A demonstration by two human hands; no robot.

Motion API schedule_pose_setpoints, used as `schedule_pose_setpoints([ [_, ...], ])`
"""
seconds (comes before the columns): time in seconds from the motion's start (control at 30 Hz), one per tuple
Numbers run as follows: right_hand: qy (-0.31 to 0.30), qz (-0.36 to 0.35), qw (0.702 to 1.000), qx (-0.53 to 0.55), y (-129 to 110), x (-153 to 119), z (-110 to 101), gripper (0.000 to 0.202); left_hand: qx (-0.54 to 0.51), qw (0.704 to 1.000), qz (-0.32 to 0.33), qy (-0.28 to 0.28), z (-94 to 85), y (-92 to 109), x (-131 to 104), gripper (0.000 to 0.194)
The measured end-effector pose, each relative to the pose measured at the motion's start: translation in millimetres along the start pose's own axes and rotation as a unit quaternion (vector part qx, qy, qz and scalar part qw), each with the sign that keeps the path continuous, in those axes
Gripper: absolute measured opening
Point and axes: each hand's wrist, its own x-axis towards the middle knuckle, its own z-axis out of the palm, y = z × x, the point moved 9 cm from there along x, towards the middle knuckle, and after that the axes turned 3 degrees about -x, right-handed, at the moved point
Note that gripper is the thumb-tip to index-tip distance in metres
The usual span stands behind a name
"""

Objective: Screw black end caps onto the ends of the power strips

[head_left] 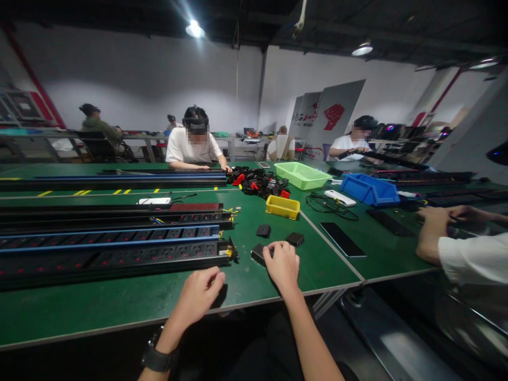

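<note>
My right hand (282, 264) has its fingers closed over a small black plastic block (259, 254) at the table's near side; the palm hides part of the block. Just beyond it lie two more black plastic pieces, a flat square one (263, 230) and a boxy one with openings (295, 239). To the left, my left hand (201, 290) rests by the table edge with curled fingers; whatever they hold, if anything, is hidden. Long black power strips with sockets (159, 254) stretch leftward, and a dark end cap (232, 250) with yellow wire stands at the nearest one's end.
Beyond my hands are a yellow bin (283, 207), a heap of black and red parts (260, 182), a green basket (302, 175) and a blue bin (370, 189). A phone (343, 239) lies right. A co-worker's arm (434, 233) reaches in; another person (195, 145) sits opposite.
</note>
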Motion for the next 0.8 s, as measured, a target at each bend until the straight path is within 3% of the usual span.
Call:
schedule_pose_setpoints([
  [0.13,0.004,0.002,1.000,0.014,1.7,-0.2,-2.9,0.021,0.002,1.000,0.001,0.001,-0.8,1.6,0.0,0.046],
  [0.23,0.046,-0.014,0.998,0.044,-7.4,-3.1,-13.1,0.023,0.004,1.000,0.001,0.003,-1.6,1.4,-0.8,0.045],
  [0.33,0.084,-0.095,0.989,0.081,-39.3,-12.3,-23.1,0.025,0.002,1.000,0.005,0.002,-1.6,1.5,-0.8,0.045],
  [0.43,0.065,-0.193,0.975,0.085,-80.6,-24.1,-18.7,0.028,0.000,1.000,0.005,0.005,-1.9,1.5,-0.2,0.044],
  [0.53,0.050,-0.241,0.968,0.045,-105.5,-29.9,-9.3,0.025,-0.002,1.000,0.005,0.009,-1.9,1.2,-0.1,0.045],
  [0.63,0.054,-0.251,0.966,0.018,-109.1,-28.5,-4.3,0.024,-0.001,1.000,0.003,0.004,-0.3,0.3,0.0,0.045],
  [0.8,0.068,-0.228,0.971,0.011,-91.3,-19.7,-5.6,0.026,0.003,1.000,0.005,-0.003,1.8,-1.3,0.9,0.045],
])
